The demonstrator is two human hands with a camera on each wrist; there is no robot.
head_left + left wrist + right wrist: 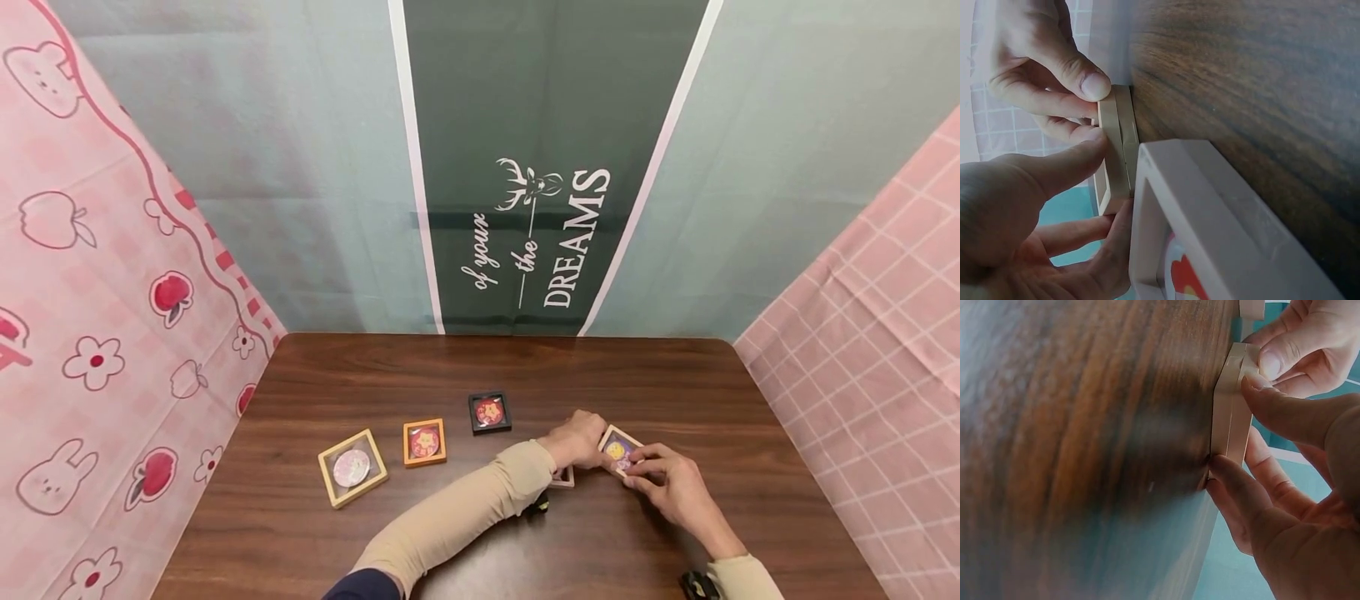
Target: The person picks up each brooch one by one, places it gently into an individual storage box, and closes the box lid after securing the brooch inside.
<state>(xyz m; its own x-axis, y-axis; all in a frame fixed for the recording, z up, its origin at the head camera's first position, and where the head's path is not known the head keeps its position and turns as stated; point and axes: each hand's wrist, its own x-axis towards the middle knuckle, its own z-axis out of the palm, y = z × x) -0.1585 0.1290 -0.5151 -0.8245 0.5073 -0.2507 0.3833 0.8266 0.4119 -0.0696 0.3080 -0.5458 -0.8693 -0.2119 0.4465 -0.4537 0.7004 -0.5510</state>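
A small cream-coloured square frame [619, 451] with a purple picture and a yellow figure lies at the right of the table, turned at an angle. My left hand [576, 439] pinches its left side with thumb and fingers. On the opposite side my right hand [678, 490] grips it the same way. Seen from the left wrist, the cream frame [1119, 150] has a seam along its edge, and both thumbs touch its upper face. A pale pink frame [562, 477] sits beside it, mostly hidden under my left wrist; its red picture shows in the left wrist view.
To the left on the brown wooden table [360, 367] lie a black frame [490, 412], an orange frame [424, 442] and a larger yellow frame [352, 468], each with a round picture. Hanging cloths [300, 208] surround the table at the back and sides.
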